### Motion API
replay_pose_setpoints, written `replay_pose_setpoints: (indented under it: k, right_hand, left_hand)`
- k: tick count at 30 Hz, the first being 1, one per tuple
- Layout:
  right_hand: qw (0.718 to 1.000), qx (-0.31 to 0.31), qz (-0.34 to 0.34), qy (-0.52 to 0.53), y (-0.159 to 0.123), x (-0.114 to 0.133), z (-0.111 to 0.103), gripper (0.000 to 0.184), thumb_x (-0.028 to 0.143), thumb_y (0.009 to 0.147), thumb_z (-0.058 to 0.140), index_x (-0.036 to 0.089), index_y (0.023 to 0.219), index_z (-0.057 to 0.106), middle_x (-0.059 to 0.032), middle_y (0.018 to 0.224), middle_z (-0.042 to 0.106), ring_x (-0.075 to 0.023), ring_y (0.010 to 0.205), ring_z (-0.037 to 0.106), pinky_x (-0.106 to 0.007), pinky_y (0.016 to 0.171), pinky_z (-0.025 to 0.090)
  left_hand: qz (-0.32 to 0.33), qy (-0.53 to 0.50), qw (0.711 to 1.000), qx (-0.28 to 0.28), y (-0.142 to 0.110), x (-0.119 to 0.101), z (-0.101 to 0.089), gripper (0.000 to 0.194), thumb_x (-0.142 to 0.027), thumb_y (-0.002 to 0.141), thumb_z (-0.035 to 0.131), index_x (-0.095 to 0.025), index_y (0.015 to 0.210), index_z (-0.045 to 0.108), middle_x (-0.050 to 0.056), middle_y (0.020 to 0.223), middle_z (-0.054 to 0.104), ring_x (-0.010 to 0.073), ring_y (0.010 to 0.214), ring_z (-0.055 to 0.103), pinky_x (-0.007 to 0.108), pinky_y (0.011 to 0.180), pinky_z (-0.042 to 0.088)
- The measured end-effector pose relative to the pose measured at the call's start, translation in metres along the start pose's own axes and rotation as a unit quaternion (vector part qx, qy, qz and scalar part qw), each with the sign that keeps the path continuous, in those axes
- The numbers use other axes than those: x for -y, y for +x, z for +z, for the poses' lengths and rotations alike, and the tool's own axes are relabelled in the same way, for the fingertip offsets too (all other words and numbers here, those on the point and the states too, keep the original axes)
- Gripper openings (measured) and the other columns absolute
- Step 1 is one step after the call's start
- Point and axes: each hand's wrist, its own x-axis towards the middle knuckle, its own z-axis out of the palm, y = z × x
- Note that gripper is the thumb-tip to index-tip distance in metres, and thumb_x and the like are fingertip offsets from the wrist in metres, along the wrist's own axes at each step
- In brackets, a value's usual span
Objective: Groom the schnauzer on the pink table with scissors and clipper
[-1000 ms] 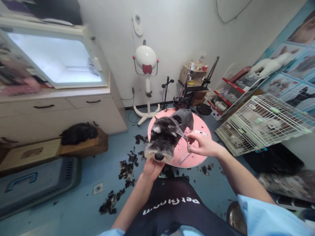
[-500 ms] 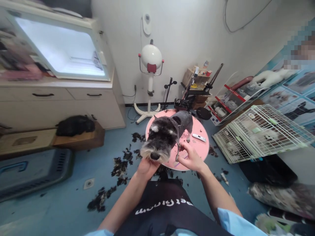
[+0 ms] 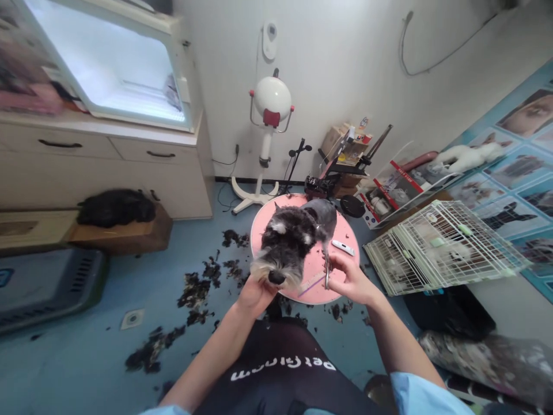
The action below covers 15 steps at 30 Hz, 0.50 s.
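A grey-and-black dog [image 3: 287,230] with a pale beard stands on a round pink table [image 3: 345,222], its head towards me. Under its chin, my left hand [image 3: 254,297] is closed on the beard, some fingers hidden by the fur. My right hand [image 3: 354,282] grips a pair of metal scissors [image 3: 327,271], held upright beside the dog's head and apart from it. Right of the dog lies a white hair clipper [image 3: 343,248]. A comb with a purple edge [image 3: 313,283] rests on the tabletop between the beard and the scissors.
Dark hair clumps [image 3: 194,291] are strewn over the blue floor. A white wire cage [image 3: 444,248] with a white animal inside stands at right. Behind the table are a stand dryer [image 3: 273,101] and a cluttered cart [image 3: 345,153]. A black cat-like animal [image 3: 116,207] lies on a box at left.
My right hand has drawn the scissors rightward, away from the dog's cheek. The left hand still holds the chin. The camera view has shifted slightly.
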Motion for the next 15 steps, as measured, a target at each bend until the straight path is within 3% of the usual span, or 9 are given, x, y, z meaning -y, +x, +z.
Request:
replay_pose_setpoints:
  k: [7, 13, 15]
  right_hand:
    - [0.999, -0.028, 0.027, 0.021, -0.009, -0.007, 0.015, 0.021, 0.022, 0.081, 0.062, 0.019, 0.102, 0.06, -0.0032, 0.088, 0.059, -0.0166, 0.082, 0.06, -0.031, 0.077, 0.054]
    - [0.996, -0.053, 0.065, 0.036, -0.014, -0.007, 0.024, 0.028, 0.024, 0.082, 0.061, 0.019, 0.11, 0.059, -0.0024, 0.086, 0.06, -0.0149, 0.077, 0.061, -0.028, 0.07, 0.054]
    - [0.997, -0.048, 0.054, 0.018, -0.015, -0.004, 0.021, 0.028, 0.022, 0.08, 0.063, 0.019, 0.107, 0.06, -0.0029, 0.088, 0.061, -0.0159, 0.081, 0.061, -0.029, 0.074, 0.054]
  left_hand:
    - [0.017, 0.05, 0.998, 0.035, -0.002, 0.002, 0.005, 0.032, -0.023, 0.051, 0.092, -0.016, 0.077, 0.074, 0.001, 0.073, 0.074, 0.0158, 0.064, 0.068, 0.026, 0.062, 0.059]
    - [0.018, 0.051, 0.998, 0.028, -0.003, 0.003, 0.007, 0.032, -0.023, 0.051, 0.092, -0.017, 0.076, 0.074, 0.001, 0.075, 0.075, 0.0155, 0.066, 0.069, 0.026, 0.064, 0.06]
    - [0.018, 0.05, 0.998, 0.024, -0.004, 0.003, 0.006, 0.031, -0.024, 0.053, 0.092, -0.017, 0.077, 0.074, 0.001, 0.077, 0.075, 0.0155, 0.069, 0.069, 0.026, 0.066, 0.06]
